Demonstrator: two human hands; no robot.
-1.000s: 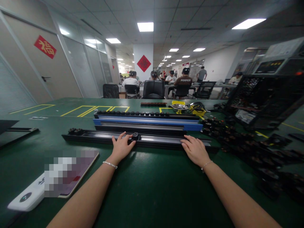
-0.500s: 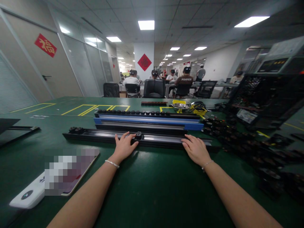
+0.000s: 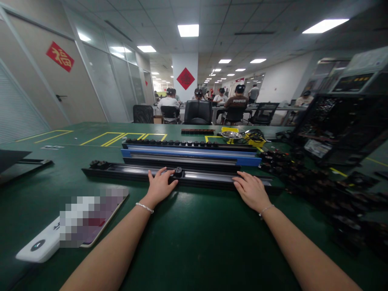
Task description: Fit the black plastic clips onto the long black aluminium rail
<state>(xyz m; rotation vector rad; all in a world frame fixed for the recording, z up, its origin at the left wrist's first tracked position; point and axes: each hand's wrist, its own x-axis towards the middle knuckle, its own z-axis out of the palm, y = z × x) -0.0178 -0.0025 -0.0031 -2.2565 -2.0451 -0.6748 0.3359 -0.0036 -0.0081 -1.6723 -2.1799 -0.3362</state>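
A long black rail [image 3: 206, 175] with a shiny metal channel lies crosswise on the green table in front of me. My left hand [image 3: 160, 186] rests on its middle with fingers spread, the fingertips beside a small black block [image 3: 178, 172] that sits in the channel. Toward the rail's right end lies my right hand [image 3: 251, 190], fingers stretched out over the near edge and touching it. Small black parts [image 3: 98, 163] sit at the rail's left end. Behind it is a blue rail [image 3: 188, 152], and past that a black strip topped with several small black pieces [image 3: 172, 142].
A pile of black parts [image 3: 303, 182] covers the right side, near a dark open-frame cabinet [image 3: 321, 125]. A metal bowl [image 3: 232, 135] stands at the back. To my left lie a white device [image 3: 39, 246] and a phone [image 3: 106, 220]. People sit at desks beyond.
The whole view has shifted slightly to the right and up. Both hands keep their places on the rail, and the small block stays by my left fingertips.
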